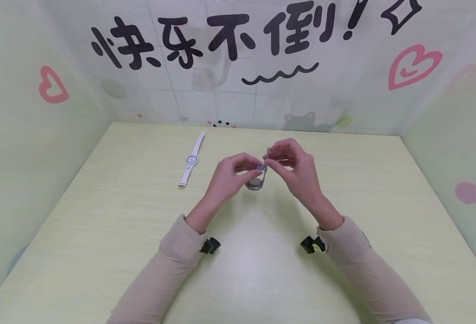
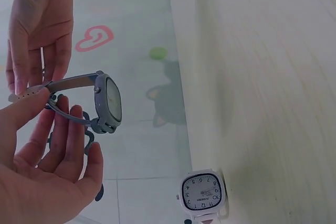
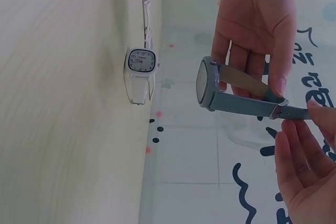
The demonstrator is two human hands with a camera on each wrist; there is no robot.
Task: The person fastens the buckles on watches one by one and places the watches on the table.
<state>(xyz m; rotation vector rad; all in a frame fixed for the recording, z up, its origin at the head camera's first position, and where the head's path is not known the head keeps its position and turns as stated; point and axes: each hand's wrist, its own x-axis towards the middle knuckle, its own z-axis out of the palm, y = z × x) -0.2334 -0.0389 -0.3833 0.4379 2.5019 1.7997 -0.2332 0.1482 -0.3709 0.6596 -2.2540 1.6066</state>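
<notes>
Both hands hold a grey-blue wristwatch (image 1: 255, 183) up off the table, its strap bent into a loop and its round case hanging toward the near side. My left hand (image 1: 233, 174) pinches the strap by the buckle between thumb and fingers. With thumb and fingertips, my right hand (image 1: 296, 167) pinches the strap's free end, which passes through the buckle area in the right wrist view. The strap's holes show on that end in the left wrist view. Fingers partly hide the buckle. A white wristwatch (image 1: 191, 160) with a squarish dial lies stretched out on the table to the left.
The pale wood-grain table (image 1: 141, 252) runs back to a printed curtain (image 1: 230, 103) with black characters and pink hearts. Similar curtains stand at both sides. Small black devices (image 1: 210, 245) sit at the wrists by the sleeve cuffs.
</notes>
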